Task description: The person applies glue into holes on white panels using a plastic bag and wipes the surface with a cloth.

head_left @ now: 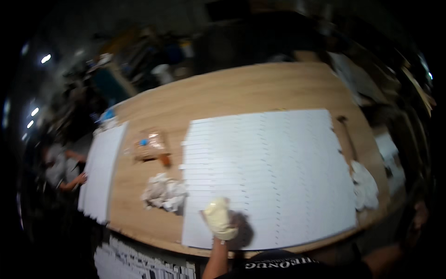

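Observation:
My left hand [218, 218], in a pale cream glove, rests bunched on the near left part of a large white slatted panel [278, 172] that lies flat on the wooden table [241, 88]. Blur hides whether the hand holds anything. A crumpled white cloth [165, 191] lies on the wood just left of the hand. My right forearm runs off toward the dark lower right, and my right hand [419, 214] is only a dim shape past the table's right edge.
A second white panel [102, 167] lies at the table's left edge, where another person [60, 169] stands. A clear plastic bag [149, 143], another white cloth [364, 186] and a long-handled tool [346, 135] lie on the table. White slats [134, 265] are stacked below.

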### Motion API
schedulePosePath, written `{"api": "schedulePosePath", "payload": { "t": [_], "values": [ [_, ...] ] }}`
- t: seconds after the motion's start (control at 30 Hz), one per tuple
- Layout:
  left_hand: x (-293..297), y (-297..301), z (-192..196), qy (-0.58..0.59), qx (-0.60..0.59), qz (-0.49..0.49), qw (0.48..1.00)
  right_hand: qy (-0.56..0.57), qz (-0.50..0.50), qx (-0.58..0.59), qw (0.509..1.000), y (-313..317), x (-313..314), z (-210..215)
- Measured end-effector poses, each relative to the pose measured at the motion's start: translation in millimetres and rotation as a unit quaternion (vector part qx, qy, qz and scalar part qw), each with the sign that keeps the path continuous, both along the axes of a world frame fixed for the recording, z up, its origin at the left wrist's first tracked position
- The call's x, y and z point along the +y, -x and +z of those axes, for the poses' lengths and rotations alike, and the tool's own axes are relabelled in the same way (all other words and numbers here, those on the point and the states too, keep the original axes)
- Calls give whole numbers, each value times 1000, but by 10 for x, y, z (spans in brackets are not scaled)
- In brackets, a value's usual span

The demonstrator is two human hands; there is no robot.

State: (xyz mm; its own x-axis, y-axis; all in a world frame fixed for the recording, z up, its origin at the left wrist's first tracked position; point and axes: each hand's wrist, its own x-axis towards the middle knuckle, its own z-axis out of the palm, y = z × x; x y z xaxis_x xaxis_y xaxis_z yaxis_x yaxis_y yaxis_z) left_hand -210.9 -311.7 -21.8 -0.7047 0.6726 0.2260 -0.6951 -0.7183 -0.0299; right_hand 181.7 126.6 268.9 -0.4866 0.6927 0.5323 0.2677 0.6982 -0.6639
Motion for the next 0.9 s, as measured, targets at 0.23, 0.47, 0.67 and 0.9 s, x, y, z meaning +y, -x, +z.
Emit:
{"api": "schedulePosePath", "payload": {
  "t": [0.23, 0.47, 0.67, 0.9],
  "values": [
    [-22, 186, -172, 17, 2, -6, 1000, -176, -46, -216, 959, 1287, 1284, -826],
    [-83, 423, -200, 58, -22, 1, 998, -8, -5, -301, 954, 3368, 1002, -1408],
    [545, 912, -72, 125, -4, 22, 992, -65, 149, -200, 966, 4861, 1133, -2705],
    [1403, 1973, -106, 185, 4, 48, 982, -5, 125, -177, 976, 6035, 1319, -3438]
  ]
}}
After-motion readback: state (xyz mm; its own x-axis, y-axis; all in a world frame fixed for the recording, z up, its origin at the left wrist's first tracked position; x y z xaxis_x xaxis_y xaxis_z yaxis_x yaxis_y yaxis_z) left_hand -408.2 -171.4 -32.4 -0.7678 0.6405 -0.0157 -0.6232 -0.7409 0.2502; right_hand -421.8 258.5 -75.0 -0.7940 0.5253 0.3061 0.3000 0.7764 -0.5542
